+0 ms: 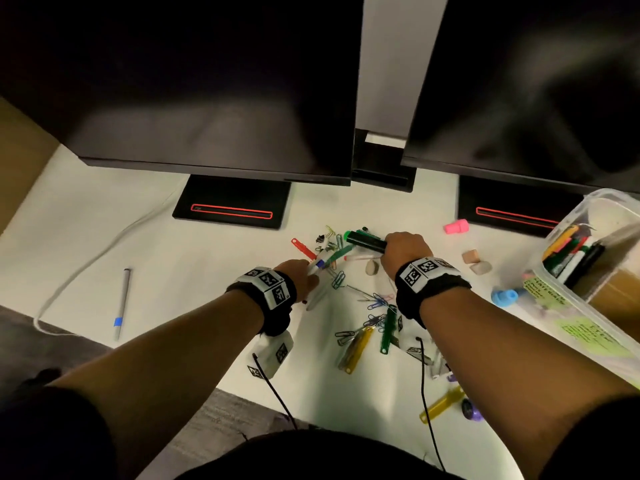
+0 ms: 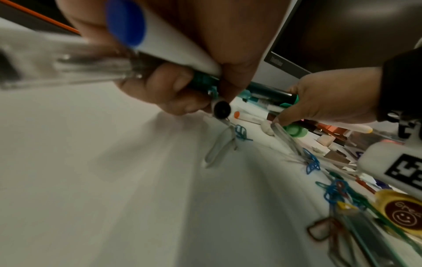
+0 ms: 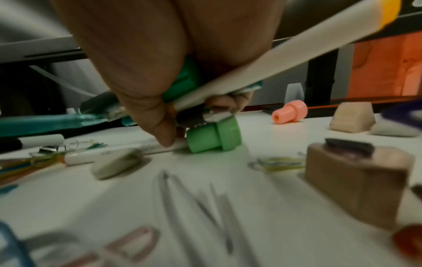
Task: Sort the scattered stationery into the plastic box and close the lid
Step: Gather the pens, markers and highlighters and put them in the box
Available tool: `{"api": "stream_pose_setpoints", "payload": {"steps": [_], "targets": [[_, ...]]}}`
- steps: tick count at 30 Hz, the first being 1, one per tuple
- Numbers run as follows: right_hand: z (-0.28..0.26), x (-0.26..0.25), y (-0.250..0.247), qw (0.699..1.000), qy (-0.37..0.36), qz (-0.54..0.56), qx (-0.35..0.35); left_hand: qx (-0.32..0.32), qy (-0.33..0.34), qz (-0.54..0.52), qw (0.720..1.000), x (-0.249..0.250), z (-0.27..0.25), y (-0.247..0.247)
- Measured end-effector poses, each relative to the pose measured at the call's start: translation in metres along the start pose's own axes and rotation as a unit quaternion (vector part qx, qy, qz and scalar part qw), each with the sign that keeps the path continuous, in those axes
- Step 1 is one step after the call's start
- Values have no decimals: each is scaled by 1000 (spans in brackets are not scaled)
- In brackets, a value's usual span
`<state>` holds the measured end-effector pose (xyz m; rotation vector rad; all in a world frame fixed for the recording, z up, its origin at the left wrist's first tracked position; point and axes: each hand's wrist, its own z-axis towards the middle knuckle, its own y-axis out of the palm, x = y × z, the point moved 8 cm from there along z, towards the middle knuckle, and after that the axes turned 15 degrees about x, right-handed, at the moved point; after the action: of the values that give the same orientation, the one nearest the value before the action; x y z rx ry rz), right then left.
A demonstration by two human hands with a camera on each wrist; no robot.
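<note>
My left hand [image 1: 302, 271] grips a bundle of pens: a white marker with a blue cap [image 2: 146, 38], a clear pen [image 2: 68, 66] and a green pen [image 2: 203, 81]. To its right, my right hand [image 1: 403, 249] grips a black marker [image 1: 366, 240] together with a white marker with a yellow end [image 3: 274, 59]. Its fingertips sit low over a green cap [image 3: 214, 137] on the desk. The clear plastic box [image 1: 568, 220] stands open at the far right with several pens inside. Paper clips [image 1: 375, 303], a yellow tag [image 1: 356, 348] and a green tag [image 1: 388, 329] lie scattered between my arms.
Two dark monitors on black stands [image 1: 232, 206] overhang the back of the white desk. A lone pen [image 1: 122, 303] and a white cable [image 1: 86, 261] lie at the left. A pink cap [image 1: 456, 226], erasers [image 1: 470, 256] and a blue cap [image 1: 504, 296] lie near the box.
</note>
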<state>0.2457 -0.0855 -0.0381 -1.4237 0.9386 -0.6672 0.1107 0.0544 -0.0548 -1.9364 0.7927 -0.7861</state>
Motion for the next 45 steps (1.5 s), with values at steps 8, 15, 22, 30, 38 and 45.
{"api": "stream_pose_setpoints", "payload": {"steps": [8,15,22,30,38,45], "targets": [[-12,15,-6,999,31,-40,-7,-26,-30,-30,999,-3,-13,-5],[-28,39,-46,980,163,104,54,-16,-86,-311,946,29,-18,-19],[-59,86,-76,851,312,408,111,-41,-26,-380,924,113,-28,-40],[-108,175,-133,632,442,610,181,-87,86,-433,893,262,-62,-70],[-107,237,-122,600,508,604,132,-103,94,-421,897,356,-68,-56],[-83,251,-130,638,472,604,77,-77,91,-305,945,385,-35,-40]]}}
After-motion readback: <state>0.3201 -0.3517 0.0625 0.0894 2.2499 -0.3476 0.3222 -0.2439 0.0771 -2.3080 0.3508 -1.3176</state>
